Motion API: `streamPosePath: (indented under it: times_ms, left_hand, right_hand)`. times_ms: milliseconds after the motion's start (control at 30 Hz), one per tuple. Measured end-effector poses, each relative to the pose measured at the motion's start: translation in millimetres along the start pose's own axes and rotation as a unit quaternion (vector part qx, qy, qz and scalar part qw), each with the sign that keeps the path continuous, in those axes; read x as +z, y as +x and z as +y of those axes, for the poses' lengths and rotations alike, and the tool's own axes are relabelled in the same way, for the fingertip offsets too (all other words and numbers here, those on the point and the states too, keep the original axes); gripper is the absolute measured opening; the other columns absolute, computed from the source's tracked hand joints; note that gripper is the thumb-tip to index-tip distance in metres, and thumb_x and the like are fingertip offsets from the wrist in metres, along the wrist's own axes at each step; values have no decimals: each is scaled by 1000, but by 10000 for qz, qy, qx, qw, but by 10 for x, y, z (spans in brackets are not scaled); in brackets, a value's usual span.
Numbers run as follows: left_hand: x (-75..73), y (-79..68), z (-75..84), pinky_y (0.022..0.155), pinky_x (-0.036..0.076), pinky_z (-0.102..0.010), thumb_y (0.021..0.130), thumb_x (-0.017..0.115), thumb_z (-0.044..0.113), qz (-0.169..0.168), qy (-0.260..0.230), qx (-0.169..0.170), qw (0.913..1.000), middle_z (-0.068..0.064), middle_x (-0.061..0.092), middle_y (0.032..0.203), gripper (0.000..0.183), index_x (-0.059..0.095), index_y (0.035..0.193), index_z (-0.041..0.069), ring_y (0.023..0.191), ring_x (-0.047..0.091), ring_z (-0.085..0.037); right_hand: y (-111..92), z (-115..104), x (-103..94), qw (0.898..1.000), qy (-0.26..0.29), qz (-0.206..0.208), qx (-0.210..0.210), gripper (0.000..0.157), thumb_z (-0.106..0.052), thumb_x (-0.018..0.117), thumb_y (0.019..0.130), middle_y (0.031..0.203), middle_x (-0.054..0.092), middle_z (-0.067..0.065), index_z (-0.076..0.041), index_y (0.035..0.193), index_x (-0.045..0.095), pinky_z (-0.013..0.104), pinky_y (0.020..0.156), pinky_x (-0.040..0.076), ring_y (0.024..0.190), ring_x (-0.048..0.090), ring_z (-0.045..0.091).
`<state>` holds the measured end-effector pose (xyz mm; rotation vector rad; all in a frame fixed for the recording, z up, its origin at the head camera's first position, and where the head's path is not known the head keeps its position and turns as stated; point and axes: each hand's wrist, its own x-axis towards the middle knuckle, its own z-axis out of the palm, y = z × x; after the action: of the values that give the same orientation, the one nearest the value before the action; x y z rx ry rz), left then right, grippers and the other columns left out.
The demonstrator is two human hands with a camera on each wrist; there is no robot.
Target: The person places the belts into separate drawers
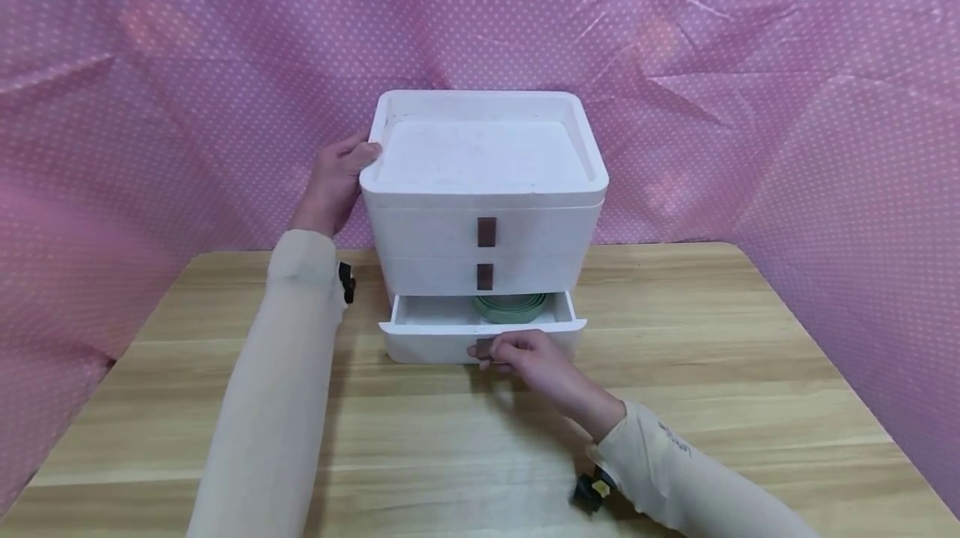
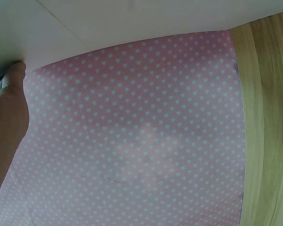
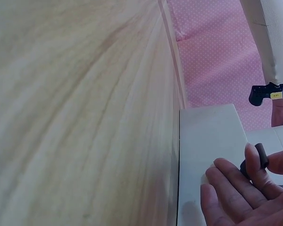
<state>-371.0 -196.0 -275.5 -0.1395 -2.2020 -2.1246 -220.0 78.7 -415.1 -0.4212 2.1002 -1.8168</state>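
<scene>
A white drawer cabinet (image 1: 480, 155) with a rimmed top stands at the back of the table. Its bottom drawer (image 1: 427, 344) is pulled partly out, and a coiled green band (image 1: 510, 315), partly hidden under the cabinet body, lies inside. My left hand (image 1: 337, 180) grips the cabinet's top left edge, thumb over the rim. At the drawer front, my right hand (image 1: 532, 359) pinches the brown pull tab (image 3: 261, 155) between thumb and forefinger. The other fingers extend along the drawer front in the right wrist view.
Two upper drawers are closed, each with a brown tab (image 1: 487, 231). The wooden table (image 1: 720, 338) reaches out on both sides. Pink dotted cloth (image 1: 187, 105) hangs behind and at the sides, close to the table's edges. Small black cameras (image 1: 588, 492) sit on both wrists.
</scene>
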Motion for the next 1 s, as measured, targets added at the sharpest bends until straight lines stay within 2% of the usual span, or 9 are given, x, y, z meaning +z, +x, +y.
streamPosePath:
  times_ms: [367,533,767,1000]
  left_hand:
    - [-2,-16,2,111,35,-34,98,59,33,36,99,-101,9999,-2,40,153,56,42,150,20,138,38,-22]
    - [-12,-18,10,110,37,-32,98,59,32,0,67,14,10000,-3,39,154,56,42,149,17,138,39,-22]
    - [-52,-27,0,107,41,-33,97,59,30,23,-26,108,9999,-6,40,152,56,42,149,16,135,43,-23]
    - [-9,-8,-14,107,41,-34,97,59,29,-12,-10,123,9999,-7,42,151,55,43,149,17,134,44,-25]
  right_hand:
    - [5,1,-7,10000,-61,12,68,24,-5,46,98,117,68,16,7,95,67,50,99,47,107,64,27]
    - [20,-1,6,10000,-49,22,48,24,-5,46,97,117,68,17,9,96,66,51,100,47,106,64,30]
    - [50,3,28,10000,-25,-32,-13,24,-4,46,98,118,67,17,9,98,66,50,100,47,104,65,26]
    - [37,12,3,10000,6,13,-74,24,-3,45,97,119,66,20,12,98,64,51,99,47,107,64,33]
